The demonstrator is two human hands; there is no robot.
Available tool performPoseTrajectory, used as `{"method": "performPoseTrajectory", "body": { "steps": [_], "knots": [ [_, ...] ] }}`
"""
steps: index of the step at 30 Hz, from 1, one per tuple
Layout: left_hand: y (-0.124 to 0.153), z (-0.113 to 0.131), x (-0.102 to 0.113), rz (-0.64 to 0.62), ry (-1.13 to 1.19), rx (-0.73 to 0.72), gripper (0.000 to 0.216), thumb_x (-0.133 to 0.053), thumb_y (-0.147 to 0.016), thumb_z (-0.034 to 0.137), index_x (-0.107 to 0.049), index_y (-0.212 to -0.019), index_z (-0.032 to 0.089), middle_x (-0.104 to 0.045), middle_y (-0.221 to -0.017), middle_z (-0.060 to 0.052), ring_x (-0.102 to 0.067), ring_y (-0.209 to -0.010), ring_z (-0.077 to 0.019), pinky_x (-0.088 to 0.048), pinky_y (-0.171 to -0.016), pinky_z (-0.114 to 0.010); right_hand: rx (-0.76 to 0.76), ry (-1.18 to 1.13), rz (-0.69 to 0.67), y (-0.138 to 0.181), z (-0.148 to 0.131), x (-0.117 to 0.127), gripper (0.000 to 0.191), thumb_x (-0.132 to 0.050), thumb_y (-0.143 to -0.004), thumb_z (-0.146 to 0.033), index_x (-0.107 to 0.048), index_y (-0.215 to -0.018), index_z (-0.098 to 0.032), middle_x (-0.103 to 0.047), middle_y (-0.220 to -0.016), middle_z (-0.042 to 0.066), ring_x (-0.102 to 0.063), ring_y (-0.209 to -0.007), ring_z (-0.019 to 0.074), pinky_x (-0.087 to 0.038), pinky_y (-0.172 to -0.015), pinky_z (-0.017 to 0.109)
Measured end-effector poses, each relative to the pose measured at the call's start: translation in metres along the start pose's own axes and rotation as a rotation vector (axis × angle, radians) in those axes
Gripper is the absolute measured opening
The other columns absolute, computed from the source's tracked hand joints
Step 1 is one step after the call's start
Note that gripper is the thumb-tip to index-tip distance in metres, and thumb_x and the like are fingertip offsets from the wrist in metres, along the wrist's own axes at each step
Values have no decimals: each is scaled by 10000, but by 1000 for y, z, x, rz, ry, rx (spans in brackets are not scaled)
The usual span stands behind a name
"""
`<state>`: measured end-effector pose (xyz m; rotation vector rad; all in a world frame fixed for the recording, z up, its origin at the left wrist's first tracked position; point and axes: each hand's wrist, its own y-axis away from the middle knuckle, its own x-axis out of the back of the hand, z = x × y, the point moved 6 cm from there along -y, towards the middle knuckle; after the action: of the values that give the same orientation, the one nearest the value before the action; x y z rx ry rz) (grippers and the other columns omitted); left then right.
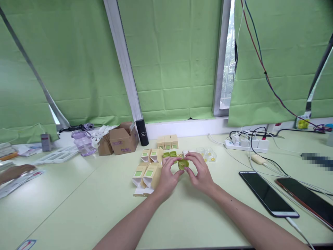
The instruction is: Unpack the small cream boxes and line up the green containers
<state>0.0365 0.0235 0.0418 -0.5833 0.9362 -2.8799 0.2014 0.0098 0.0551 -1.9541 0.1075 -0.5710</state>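
My left hand (168,177) and my right hand (199,172) meet over the middle of the pale green table (104,208), fingers curled round a small green case (182,164) held between them. Just behind it lie two more green cases (169,154). To the left stand several open beige cartons with green labels (145,172). Three closed cartons (168,142) line up further back. Clear plastic trays (208,154) sit right of my hands.
Two phones (267,194) lie at the right with cables and a white power strip (246,144). A black cylinder (142,132), brown cardboard boxes (122,140) and a purple bottle (82,142) stand at the back left. Another person's hand (14,172) rests at the far left.
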Motion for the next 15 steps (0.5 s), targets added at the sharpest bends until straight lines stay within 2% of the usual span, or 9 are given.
{"method": "performPoseTrajectory", "body": {
  "steps": [3,6,15],
  "knots": [
    [0,1,0,12,-5,0,461,-761,-776,73,-707,-1180,290,-634,-1197,-58,-534,-1237,-255,-456,-1088,-438,29,106,54,-1,-2,4,223,-613,-936,-147,-670,-1130,-241,-620,-1109,105,-559,-1077,290,-535,-882,471],
    [0,4,0,17,-22,-30,454,-753,-774,65,-709,-1171,281,-657,-1192,-61,-522,-1244,-267,-448,-1095,-459,45,168,55,-1,-3,3,202,-621,-926,-132,-712,-1072,-237,-601,-1015,93,-536,-985,271,-519,-794,427],
    [5,17,-2,-23,-93,-140,410,-714,-816,79,-691,-1178,270,-687,-1211,-59,-488,-1255,-285,-442,-1096,-497,53,210,29,1,-2,0,211,-606,-916,-91,-762,-967,-224,-583,-932,83,-499,-929,254,-487,-765,404]
  ]
}}
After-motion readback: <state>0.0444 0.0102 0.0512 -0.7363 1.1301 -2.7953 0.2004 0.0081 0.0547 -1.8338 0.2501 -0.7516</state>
